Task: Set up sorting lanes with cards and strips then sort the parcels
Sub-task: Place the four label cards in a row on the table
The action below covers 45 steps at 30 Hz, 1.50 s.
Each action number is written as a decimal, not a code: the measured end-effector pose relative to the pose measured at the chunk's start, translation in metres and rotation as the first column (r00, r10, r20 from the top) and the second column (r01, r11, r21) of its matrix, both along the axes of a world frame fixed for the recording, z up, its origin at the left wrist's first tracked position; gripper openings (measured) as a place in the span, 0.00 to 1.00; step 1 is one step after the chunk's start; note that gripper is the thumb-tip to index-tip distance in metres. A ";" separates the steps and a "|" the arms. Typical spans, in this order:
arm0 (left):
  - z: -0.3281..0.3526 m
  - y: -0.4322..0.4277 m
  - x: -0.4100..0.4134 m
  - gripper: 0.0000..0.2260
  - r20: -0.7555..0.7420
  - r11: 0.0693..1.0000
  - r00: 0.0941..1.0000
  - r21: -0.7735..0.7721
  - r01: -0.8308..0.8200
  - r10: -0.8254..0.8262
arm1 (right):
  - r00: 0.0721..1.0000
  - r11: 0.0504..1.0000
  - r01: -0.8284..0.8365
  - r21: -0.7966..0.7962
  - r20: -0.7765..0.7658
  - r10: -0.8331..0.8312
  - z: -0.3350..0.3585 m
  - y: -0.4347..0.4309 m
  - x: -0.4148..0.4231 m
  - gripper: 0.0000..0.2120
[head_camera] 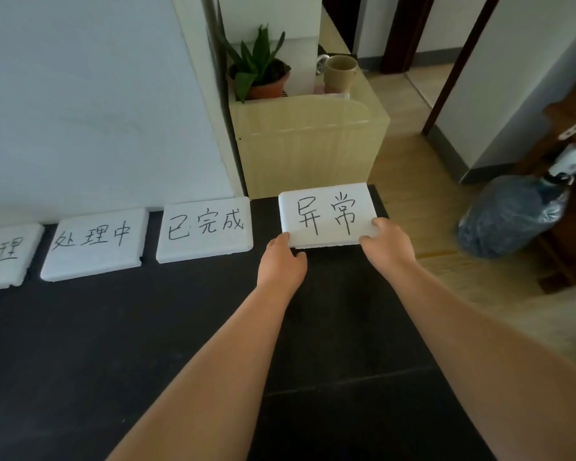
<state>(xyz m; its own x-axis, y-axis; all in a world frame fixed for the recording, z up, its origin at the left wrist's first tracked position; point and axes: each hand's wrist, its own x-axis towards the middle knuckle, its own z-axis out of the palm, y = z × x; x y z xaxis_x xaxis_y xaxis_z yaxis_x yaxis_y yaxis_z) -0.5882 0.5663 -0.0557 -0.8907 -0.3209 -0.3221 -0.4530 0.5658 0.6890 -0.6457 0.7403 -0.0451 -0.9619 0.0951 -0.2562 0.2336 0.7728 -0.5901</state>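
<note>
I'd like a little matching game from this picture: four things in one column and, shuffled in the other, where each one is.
Things
1. 异常 card
2. 已完成 card
3. potted plant
4. blue water jug

Places
A. standing on the floor
B. gripped at its near edge by the left hand and right hand
C. lying untouched on the dark table
D. on top of the pale cabinet

Pairs: 1-B, 2-C, 3-D, 4-A
</note>
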 end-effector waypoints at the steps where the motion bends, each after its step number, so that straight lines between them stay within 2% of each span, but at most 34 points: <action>1: -0.004 0.000 -0.006 0.24 0.015 1.000 1.000 -0.009 0.011 -0.011 | 1.000 1.000 -0.011 0.018 0.008 0.011 -0.004 0.000 -0.005 0.23; 5: -0.019 -0.002 -0.023 0.24 0.060 0.995 0.995 -0.053 0.079 -0.076 | 0.997 0.992 -0.071 0.105 0.039 0.067 -0.020 -0.003 -0.021 0.16; 11: -0.029 -0.004 -0.030 0.26 0.099 0.981 0.984 -0.103 0.161 -0.151 | 0.991 0.979 -0.109 0.173 0.094 0.094 -0.032 -0.009 -0.025 0.24; 14: -0.029 -0.006 -0.027 0.27 0.123 0.977 0.977 -0.107 0.185 -0.172 | 0.988 0.966 -0.122 0.229 0.118 0.097 -0.032 -0.011 -0.020 0.32; 19: -0.019 -0.011 -0.002 0.27 0.120 0.985 0.985 -0.112 0.134 -0.121 | 0.993 0.964 -0.114 0.239 0.027 0.111 -0.022 -0.015 0.002 0.32; 25: 0.008 -0.015 0.054 0.24 0.101 0.970 0.988 -0.203 0.134 -0.115 | 0.977 0.955 -0.198 0.223 -0.035 0.211 0.007 -0.026 0.052 0.30; 32: 0.041 -0.025 0.142 0.23 0.072 0.959 0.994 -0.267 0.099 -0.082 | 0.964 0.965 -0.226 0.135 -0.115 0.242 0.032 -0.046 0.127 0.29; 39: 0.058 -0.054 0.238 0.23 0.037 0.957 0.999 -0.290 -0.001 0.012 | 0.932 0.934 -0.353 0.058 -0.070 0.356 0.050 -0.077 0.211 0.27; 45: 0.056 -0.086 0.315 0.25 0.086 0.954 0.993 -0.295 -0.057 0.086 | 0.905 0.905 -0.425 0.033 0.018 0.424 0.055 -0.111 0.289 0.23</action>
